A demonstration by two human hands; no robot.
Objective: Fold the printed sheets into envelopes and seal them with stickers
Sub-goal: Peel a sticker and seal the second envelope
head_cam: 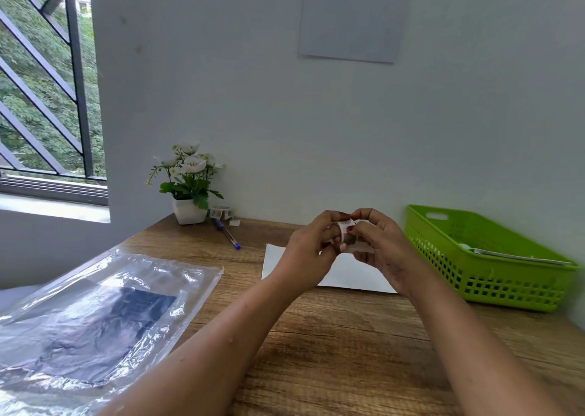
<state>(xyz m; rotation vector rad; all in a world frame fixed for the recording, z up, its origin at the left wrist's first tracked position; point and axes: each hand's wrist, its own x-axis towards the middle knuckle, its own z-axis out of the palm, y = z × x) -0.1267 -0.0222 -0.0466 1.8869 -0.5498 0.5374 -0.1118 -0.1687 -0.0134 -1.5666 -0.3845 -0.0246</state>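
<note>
Both hands are raised above the wooden desk [332, 346], pinching a small roll of stickers [343, 225] between them. My left hand [308, 251] holds the roll from the left with fingers curled around it. My right hand [380, 251] grips its right side, thumb and forefinger at the top edge. Under the hands a white folded sheet [345, 278] lies flat on the desk, partly hidden by them. A second sticker roll [220, 212] sits by the flower pot at the back.
A green plastic basket [487, 257] with white paper inside stands at the right. A clear plastic bag [95, 314] holding dark sheets lies at the left front. A blue pen [227, 234] and a white pot of flowers [189, 187] stand near the wall.
</note>
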